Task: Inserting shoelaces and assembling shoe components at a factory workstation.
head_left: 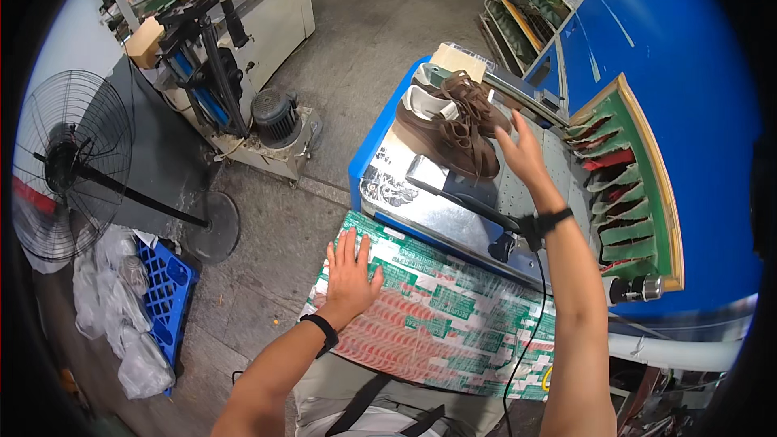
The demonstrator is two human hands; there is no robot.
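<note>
A pair of brown lace-up shoes [437,133] with pale linings stands on a shiny metal worktop. The far shoe sits close behind the near one and is partly hidden by it. My right hand [524,150] is beside the shoes' toes, thumb and fingers apart, with nothing seen in it; whether it touches a shoe I cannot tell. My left hand [350,273] lies flat, fingers spread, on a board [429,307] covered in green, white and red stickers, in front of the worktop. A dark curved bar [461,198] crosses the metal near the shoes.
On the right stands a wooden-framed green rack [647,186] with fabric pockets, against a blue panel [672,113]. A black cable [530,340] hangs over the board. At left are a floor fan [73,158], a motor machine [277,117] and a blue crate [166,291] beside plastic bags.
</note>
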